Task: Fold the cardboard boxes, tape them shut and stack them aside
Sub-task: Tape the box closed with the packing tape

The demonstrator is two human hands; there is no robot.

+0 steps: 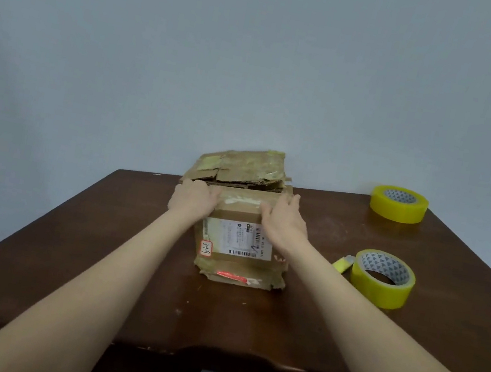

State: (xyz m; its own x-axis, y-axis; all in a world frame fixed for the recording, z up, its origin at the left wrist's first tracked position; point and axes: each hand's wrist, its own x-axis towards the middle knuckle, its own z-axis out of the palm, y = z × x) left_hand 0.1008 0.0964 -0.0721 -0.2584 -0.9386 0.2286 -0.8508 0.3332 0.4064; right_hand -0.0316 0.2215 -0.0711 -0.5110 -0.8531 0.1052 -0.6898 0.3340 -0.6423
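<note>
A worn brown cardboard box (236,249) with a white shipping label stands in the middle of the dark wooden table (122,279). Its near top flap lies folded down, and the far flap (247,168), patched with old tape, stands half raised behind it. My left hand (192,199) rests on the box's top left corner with fingers bent over the flap. Flat on the top right part of the flap lies my right hand (285,220), fingers straight and pressing it down. A yellow tape roll (382,278) with a loose end sits right of the box.
A second yellow tape roll (399,203) sits at the table's far right corner. A pale wall rises directly behind the table. My knees show below the table's near edge.
</note>
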